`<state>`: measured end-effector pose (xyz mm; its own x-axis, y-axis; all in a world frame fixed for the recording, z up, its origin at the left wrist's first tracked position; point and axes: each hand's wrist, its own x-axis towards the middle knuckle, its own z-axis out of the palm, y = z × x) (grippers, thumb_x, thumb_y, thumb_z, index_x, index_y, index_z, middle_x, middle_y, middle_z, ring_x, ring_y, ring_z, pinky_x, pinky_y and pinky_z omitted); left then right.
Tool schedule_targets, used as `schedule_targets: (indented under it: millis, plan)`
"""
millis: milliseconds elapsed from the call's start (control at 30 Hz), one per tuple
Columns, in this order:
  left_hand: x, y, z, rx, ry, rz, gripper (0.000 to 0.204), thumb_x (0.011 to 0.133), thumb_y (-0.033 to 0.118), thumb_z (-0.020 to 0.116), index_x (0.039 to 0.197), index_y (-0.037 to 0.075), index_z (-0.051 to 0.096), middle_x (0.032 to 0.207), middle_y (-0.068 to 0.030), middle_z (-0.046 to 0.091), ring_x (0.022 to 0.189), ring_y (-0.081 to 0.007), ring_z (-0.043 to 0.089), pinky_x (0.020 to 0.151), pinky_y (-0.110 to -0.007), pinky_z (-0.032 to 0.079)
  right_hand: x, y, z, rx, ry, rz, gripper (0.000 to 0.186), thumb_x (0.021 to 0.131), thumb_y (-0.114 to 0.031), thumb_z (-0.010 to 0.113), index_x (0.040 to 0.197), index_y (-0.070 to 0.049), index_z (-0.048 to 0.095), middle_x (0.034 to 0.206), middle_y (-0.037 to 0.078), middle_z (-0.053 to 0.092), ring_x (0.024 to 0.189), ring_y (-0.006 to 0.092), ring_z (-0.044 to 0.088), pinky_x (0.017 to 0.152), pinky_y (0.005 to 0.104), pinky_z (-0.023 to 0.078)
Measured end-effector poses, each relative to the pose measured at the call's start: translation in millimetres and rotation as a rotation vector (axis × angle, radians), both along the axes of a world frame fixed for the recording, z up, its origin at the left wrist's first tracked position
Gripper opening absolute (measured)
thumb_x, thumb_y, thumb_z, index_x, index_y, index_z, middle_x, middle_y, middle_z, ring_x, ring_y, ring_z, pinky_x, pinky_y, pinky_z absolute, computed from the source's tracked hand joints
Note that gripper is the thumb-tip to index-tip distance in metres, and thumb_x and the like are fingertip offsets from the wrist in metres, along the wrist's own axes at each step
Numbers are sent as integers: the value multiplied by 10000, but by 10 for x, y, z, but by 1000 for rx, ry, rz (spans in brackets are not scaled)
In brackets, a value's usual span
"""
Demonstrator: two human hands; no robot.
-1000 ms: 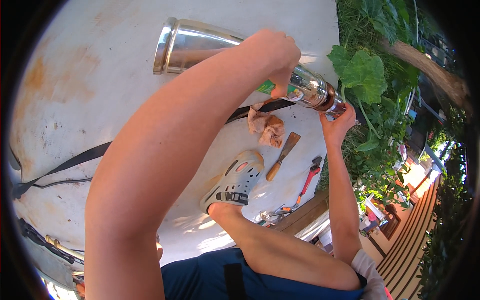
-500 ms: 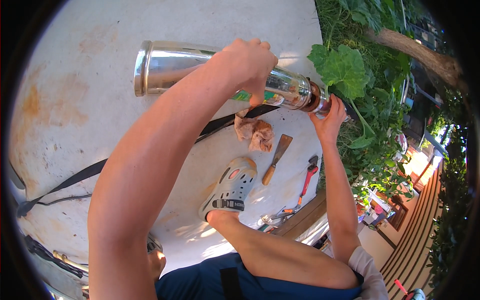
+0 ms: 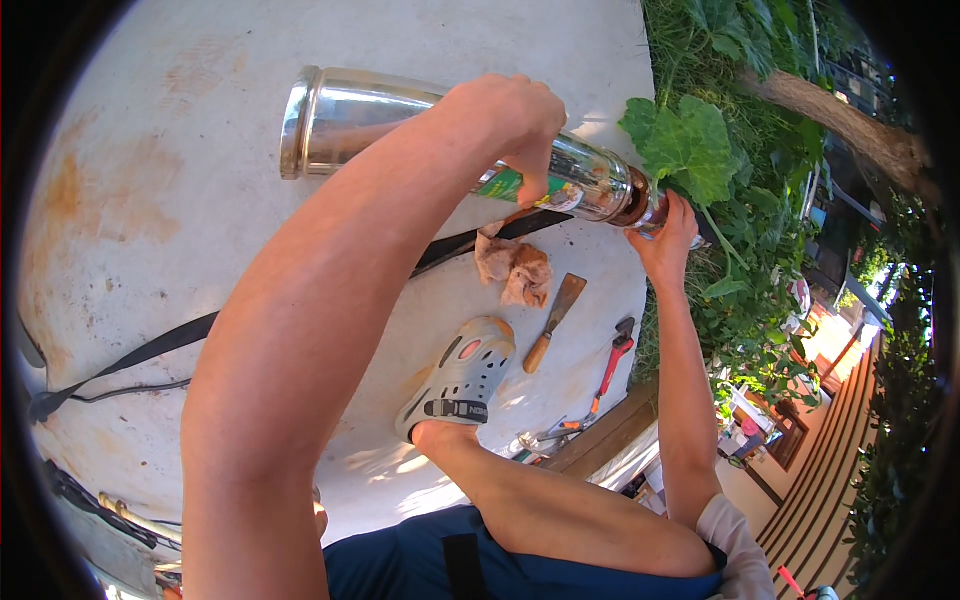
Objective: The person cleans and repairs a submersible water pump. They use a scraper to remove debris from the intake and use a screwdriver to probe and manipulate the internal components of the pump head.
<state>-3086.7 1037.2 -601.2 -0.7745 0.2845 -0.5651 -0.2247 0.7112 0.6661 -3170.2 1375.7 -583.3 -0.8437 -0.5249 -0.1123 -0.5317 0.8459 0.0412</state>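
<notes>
A long shiny metal cylinder (image 3: 360,105) with a rimmed wide end and a green label lies slanted over the concrete. My left hand (image 3: 522,122) is wrapped over its middle from above, thumb on the near side by the label. Toward the right, the cylinder narrows to a rusty brown neck (image 3: 637,196). At the far right end piece, past that neck, my right hand (image 3: 668,243) closes its fingers around the metal. Leaves and my own fingers partly hide that end. A crumpled stained rag (image 3: 516,270) lies just below the cylinder.
A scraper with a wooden handle (image 3: 556,322) and a red-handled wrench (image 3: 614,362) lie on the concrete. My clog (image 3: 462,372) stands beside them. A black strap (image 3: 150,358) runs under the cylinder. Large green leaves (image 3: 690,150) hang over its right end; a wooden beam (image 3: 605,440) borders the slab.
The cylinder's wide end has shifted slightly up and right in the picture, and both hands a little to the right. Their grips look unchanged.
</notes>
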Motion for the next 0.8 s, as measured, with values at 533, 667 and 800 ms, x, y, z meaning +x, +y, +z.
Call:
schedule_targets:
  millis: [533, 667, 800]
  plan:
    - [142, 27, -21, 31, 284, 31, 665, 510, 199, 845, 1131, 68, 646, 1031, -103, 564, 1063, -284, 530, 823, -404, 528, 103, 11, -61, -58, 44, -18, 914, 559, -81, 859, 1357, -72, 413, 1367, 177, 407, 1233, 404, 374, 1036, 480, 354]
    - [116, 16, -4, 67, 251, 50, 667, 512, 184, 828, 1139, 63, 637, 1019, -110, 553, 1060, -284, 524, 821, -405, 528, 85, 12, -64, -67, 44, -30, 911, 561, -77, 849, 1363, -71, 415, 1352, 175, 414, 1216, 406, 382, 1026, 482, 357]
    - [74, 14, -20, 94, 209, 55, 705, 498, 189, 822, 1163, 58, 626, 1028, -118, 551, 1067, -287, 520, 833, -408, 524, 45, 36, -76, -84, 58, -10, 895, 565, -68, 846, 1358, -64, 430, 1346, 178, 415, 1222, 401, 381, 1027, 477, 364]
